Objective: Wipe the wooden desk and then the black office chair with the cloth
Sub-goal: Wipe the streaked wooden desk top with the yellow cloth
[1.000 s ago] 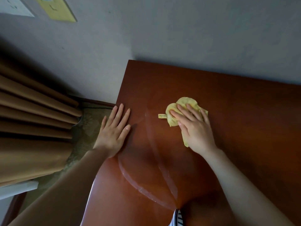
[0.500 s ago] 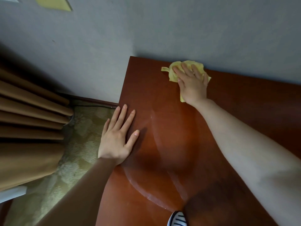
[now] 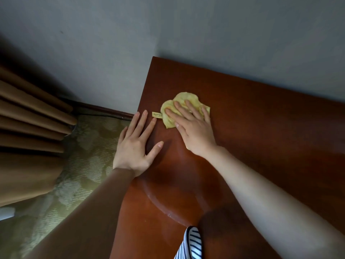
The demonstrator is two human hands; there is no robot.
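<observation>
Cloth is pressed under the flat-fingered right hand by the desk left edge, the left hand laid flat, empty, just beside; most bare desk is judged rightward.

On the tabletop near its far left corner, under the right hand: cloth. Just left, across the edge: left hand. Farther left: curtain.

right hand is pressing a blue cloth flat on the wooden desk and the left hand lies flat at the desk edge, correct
Not quite: the cloth is yellow, not blue, as the head view shows. The rest holds: the right hand presses it flat on the wooden desk, and the left hand lies flat at its edge.
</observation>
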